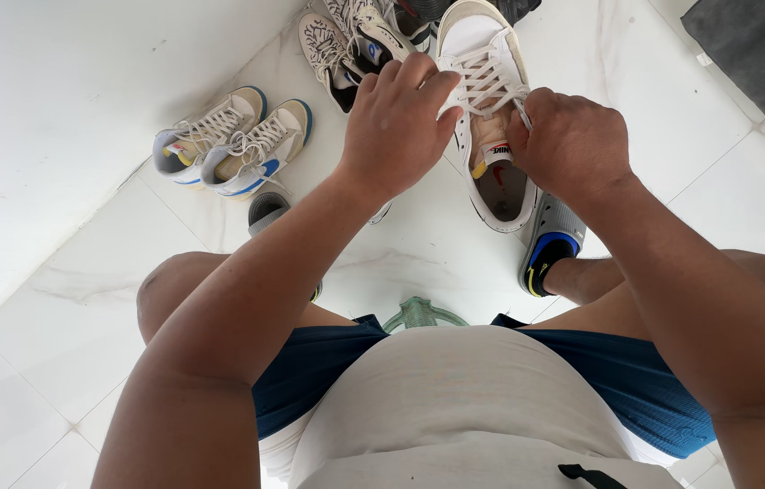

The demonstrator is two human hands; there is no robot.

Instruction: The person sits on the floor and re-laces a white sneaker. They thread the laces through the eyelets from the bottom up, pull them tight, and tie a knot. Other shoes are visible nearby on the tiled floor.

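Left hand [396, 122] fingers pinch flat white laces [489, 83]; right hand [571, 140] fingers grip leather sneaker [491, 118] over glossy marble tile floor [419, 244].

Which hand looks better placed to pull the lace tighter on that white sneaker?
Probably the right hand: it seems to pinch a white lace end beside the white sneaker. The left hand rests on top of the lacing.
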